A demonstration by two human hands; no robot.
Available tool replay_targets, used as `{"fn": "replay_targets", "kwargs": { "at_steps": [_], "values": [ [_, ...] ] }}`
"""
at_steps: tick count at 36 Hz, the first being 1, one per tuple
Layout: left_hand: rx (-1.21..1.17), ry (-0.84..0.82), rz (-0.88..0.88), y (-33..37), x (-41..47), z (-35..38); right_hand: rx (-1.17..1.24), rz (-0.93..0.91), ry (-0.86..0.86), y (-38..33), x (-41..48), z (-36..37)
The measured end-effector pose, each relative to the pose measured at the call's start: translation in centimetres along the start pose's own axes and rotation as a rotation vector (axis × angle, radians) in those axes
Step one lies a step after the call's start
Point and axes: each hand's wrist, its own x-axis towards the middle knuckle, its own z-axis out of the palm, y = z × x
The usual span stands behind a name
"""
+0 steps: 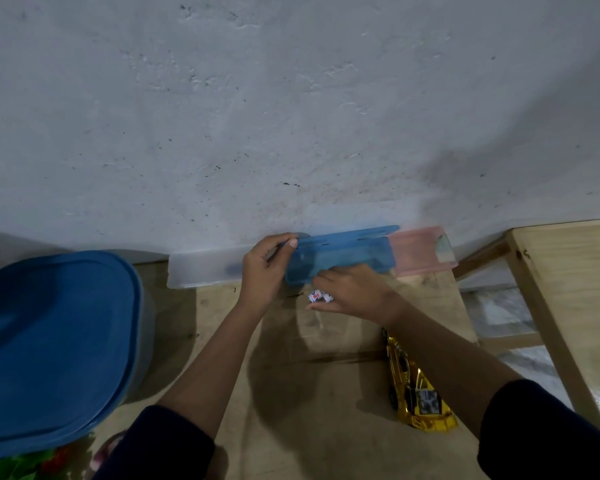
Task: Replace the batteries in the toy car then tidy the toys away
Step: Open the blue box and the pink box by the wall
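Your left hand (265, 268) pinches the left end of the blue case (343, 254), thumb on top and fingers curled under the edge. The case is blurred and sits tilted, with its far long edge against the wall (291, 98). Can't tell if it's a lid or a whole case.

Your right hand (354, 292) is spread loose. Its fingers are stretched out with the tips on the near edge of the blue case, and the thumb is splayed out toward you. It clasps nothing I can see.

The batteries (320, 296), white with red and blue print, are just below the case's near edge, in the gap between that thumb and the fingers. Can't tell if the hand touches them.

The toy car (416, 393), gold, lies on the wooden table (291, 393), well toward you from the blue case and to its right, beside your right forearm. Neither hand touches it.

A clear box (201, 268) runs out from the case's left end along the wall. A pink box (420, 251) sticks out past the case's right end.

A blue-lidded bin (49, 341) stands well left of the case and nearer you. Green and red toys (21, 465) show under its near rim, too blurred to name.

A second table (575, 289) stands right of the case, past the pink box, with a gap in between.
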Motion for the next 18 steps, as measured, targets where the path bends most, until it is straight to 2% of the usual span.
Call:
{"fn": "replay_targets", "kwargs": {
  "at_steps": [8,18],
  "values": [
    [0.037,-0.115,0.027,-0.2,0.8,-1.1,-0.123,-0.001,0.033,-0.7,0.2,0.8],
    [0.118,-0.178,0.088,-0.1,0.7,-1.4,-0.035,0.044,-0.054,-0.7,-1.2,0.3]
  ]
}}
